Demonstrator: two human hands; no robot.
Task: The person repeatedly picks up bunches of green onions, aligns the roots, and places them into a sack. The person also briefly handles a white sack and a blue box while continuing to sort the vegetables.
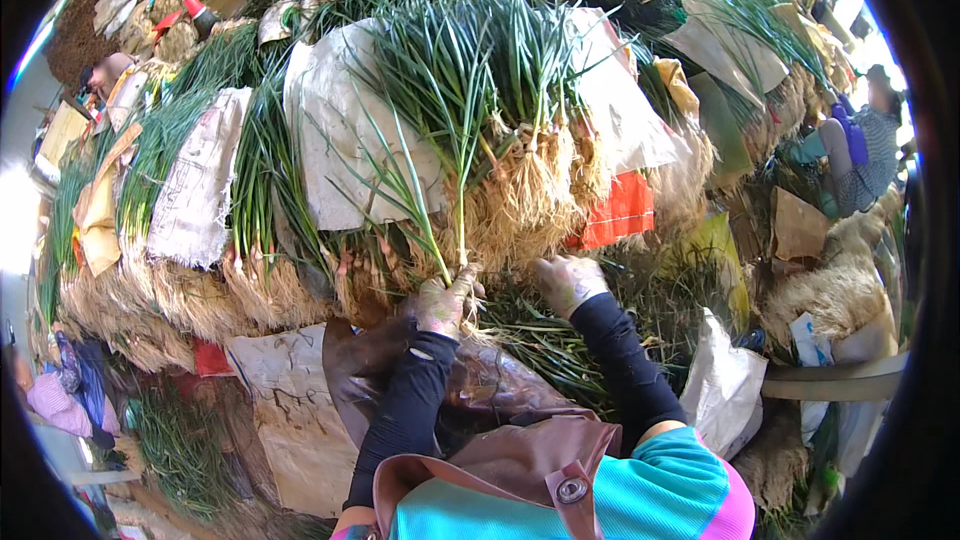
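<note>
My left hand (442, 305) grips green onions near their roots, low in front of the heap. One pale onion stalk (461, 232) stands upright above the fingers. Another, leaning left, rises beside it, and stringy roots hang below the hand. Apart from it, to the right, is my right hand (572, 283), fingers curled beneath the hanging roots; whether it holds anything is hidden. Just beyond both hands lies a bundle of green onions (517, 67), leaves pointing away and tan roots (540, 191) toward me. A dirty white sheet (360, 127) lies on the heap to its left.
Loose green leaves (555, 349) lie below my hands. An orange-red sack piece (619, 210) hangs among the roots. A white bag (724, 382) stands at right. Other people work at the far side, at right (862, 142) and at left (64, 397). A traffic cone (193, 6) is upper left.
</note>
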